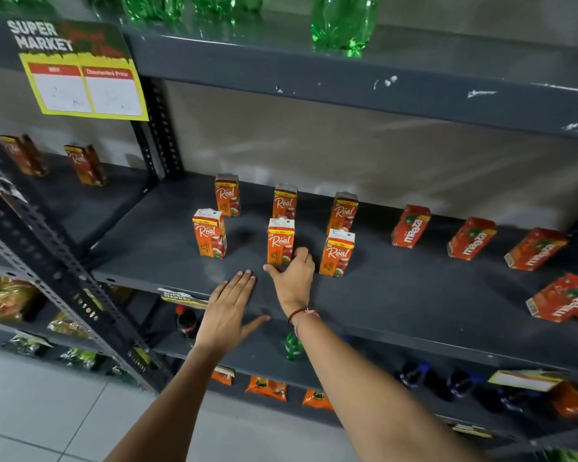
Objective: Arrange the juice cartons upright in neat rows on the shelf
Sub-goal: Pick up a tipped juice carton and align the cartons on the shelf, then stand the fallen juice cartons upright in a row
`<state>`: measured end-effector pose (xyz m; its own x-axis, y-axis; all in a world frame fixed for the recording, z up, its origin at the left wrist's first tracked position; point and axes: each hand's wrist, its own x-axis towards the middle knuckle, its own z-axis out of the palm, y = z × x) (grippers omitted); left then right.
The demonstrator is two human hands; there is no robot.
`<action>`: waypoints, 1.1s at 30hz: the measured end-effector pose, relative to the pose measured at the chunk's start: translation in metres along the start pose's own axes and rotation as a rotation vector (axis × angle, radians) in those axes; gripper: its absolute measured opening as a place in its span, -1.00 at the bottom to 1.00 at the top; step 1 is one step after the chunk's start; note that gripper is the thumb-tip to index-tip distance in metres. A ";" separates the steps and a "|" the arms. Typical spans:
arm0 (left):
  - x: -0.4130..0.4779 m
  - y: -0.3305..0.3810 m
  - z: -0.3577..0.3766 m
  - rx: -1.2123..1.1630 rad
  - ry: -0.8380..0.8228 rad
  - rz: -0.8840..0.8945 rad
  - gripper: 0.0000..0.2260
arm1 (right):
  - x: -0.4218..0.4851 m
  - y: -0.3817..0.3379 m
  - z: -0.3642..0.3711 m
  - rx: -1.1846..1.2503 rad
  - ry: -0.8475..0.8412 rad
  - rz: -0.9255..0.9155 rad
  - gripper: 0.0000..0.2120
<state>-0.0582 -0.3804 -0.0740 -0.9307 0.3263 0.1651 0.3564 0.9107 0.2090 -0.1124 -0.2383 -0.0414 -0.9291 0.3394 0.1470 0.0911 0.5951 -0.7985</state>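
Juice cartons: six stood upright in two rows; right hand clasped the front middle one; left hand lay flat, empty; red cartons at three o'clock lay unsorted

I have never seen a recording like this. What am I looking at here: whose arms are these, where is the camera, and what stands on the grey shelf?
There is no machine here. A person wears one camera on the head, so you see their own two bare arms reaching forward.

The grey shelf holds six orange Real cartons, upright in two rows of three. To the right are red Maaza cartons, tilted and spread apart.

The left hand lies flat and open on the shelf's front edge, holding nothing. The right hand has its fingers around the base of the middle front carton. Green bottles stand on the shelf above.
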 end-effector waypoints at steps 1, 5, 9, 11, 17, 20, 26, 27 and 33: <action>0.000 0.002 -0.001 -0.004 0.005 0.001 -0.23 | -0.005 0.006 -0.007 0.028 -0.025 -0.032 -0.48; -0.003 0.009 -0.003 -0.058 0.064 0.000 -0.24 | -0.032 0.040 -0.045 0.076 -0.058 -0.164 -0.69; -0.008 0.043 0.000 -0.154 0.145 0.004 -0.42 | -0.046 0.091 -0.107 0.058 0.086 -0.187 -0.83; -0.007 0.078 0.006 -0.208 0.173 0.039 -0.48 | -0.045 0.116 -0.140 0.046 0.192 -0.161 -0.87; 0.028 0.235 0.038 -0.293 0.116 0.334 -0.58 | -0.020 0.195 -0.269 -0.013 0.526 -0.028 -0.94; 0.051 0.293 0.049 -0.289 0.086 0.409 -0.61 | -0.010 0.226 -0.334 0.032 0.719 0.013 -0.92; 0.091 0.359 0.075 -0.158 -0.076 0.385 -0.49 | 0.034 0.270 -0.434 -0.249 0.571 0.277 -0.61; 0.094 0.364 0.080 -0.118 -0.099 0.363 -0.46 | 0.043 0.274 -0.444 -0.286 0.482 0.309 -0.50; 0.094 0.365 0.093 0.030 -0.078 0.316 -0.30 | 0.069 0.294 -0.459 -0.545 0.067 0.438 -0.14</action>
<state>-0.0230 0.0064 -0.0718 -0.7786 0.6112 0.1421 0.6268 0.7682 0.1302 0.0146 0.2942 0.0018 -0.7433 0.6651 -0.0714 0.6348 0.6676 -0.3890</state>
